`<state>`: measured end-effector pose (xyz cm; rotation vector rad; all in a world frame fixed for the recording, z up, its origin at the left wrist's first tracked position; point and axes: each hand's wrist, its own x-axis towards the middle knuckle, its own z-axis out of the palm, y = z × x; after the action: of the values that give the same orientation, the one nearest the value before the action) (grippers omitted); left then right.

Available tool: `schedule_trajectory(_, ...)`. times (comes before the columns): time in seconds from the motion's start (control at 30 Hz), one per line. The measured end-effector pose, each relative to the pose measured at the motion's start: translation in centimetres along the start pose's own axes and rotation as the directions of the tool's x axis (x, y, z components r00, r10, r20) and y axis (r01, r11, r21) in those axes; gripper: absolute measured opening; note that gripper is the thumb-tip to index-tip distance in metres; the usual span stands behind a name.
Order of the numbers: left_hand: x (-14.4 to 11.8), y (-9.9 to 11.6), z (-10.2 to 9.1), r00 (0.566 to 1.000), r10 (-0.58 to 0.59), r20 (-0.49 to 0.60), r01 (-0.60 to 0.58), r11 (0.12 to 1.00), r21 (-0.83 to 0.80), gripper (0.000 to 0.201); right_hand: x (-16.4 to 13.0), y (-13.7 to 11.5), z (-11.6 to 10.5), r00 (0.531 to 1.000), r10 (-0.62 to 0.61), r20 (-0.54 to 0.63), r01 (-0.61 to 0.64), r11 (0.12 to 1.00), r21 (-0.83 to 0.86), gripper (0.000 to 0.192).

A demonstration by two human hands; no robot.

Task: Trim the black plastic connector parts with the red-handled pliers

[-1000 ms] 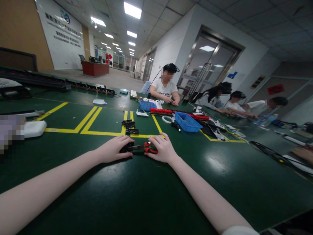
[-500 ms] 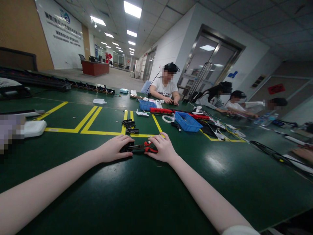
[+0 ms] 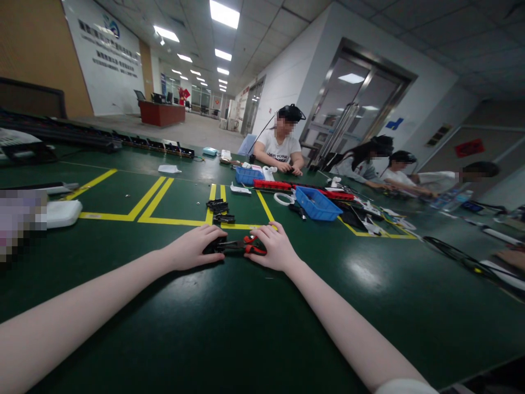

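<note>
My left hand point(image 3: 193, 247) lies on the green table point(image 3: 254, 317) with its fingers closed over a small black part point(image 3: 212, 246). My right hand point(image 3: 275, 247) grips the red handles of a pair of pliers point(image 3: 246, 246). The dark jaws of the pliers point left and meet the black part between my two hands. Most of the black part is hidden under my left fingers.
Black parts point(image 3: 219, 210) lie on the yellow floor-tape lines point(image 3: 164, 221) just beyond my hands. Two blue bins point(image 3: 318, 203) point(image 3: 247, 175), red strips point(image 3: 271, 185) and a white ring point(image 3: 282, 198) sit farther back. Several seated people work along the far edge. A white box point(image 3: 61, 212) lies at left.
My hands, the pliers and the black part hold the same position. Only the view has shifted slightly.
</note>
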<state>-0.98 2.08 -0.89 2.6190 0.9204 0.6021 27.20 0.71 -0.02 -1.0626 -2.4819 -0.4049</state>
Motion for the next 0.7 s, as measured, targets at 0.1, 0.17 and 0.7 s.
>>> schedule_trajectory(0.1, -0.02, -0.05, 0.03, 1.000, 0.001, -0.002, -0.001, 1.000, -0.006, 0.054, 0.03, -0.03, -0.09, 1.000, 0.002, 0.007, -0.002, 1.000, 0.001, 0.050)
schedule_trajectory(0.17, -0.04, -0.03, 0.03, 1.000, 0.005, -0.006, -0.005, 1.000, -0.008, 0.054, 0.02, -0.04, -0.12, 1.000, 0.003, 0.008, -0.003, 1.000, 0.002, 0.049)
schedule_trajectory(0.7, -0.04, -0.26, 0.13, 1.000, -0.006, -0.004, 0.006, 1.000, -0.006, 0.055, -0.18, -0.27, -0.20, 0.999, -0.024, -0.039, 0.022, 0.999, -0.047, 0.048)
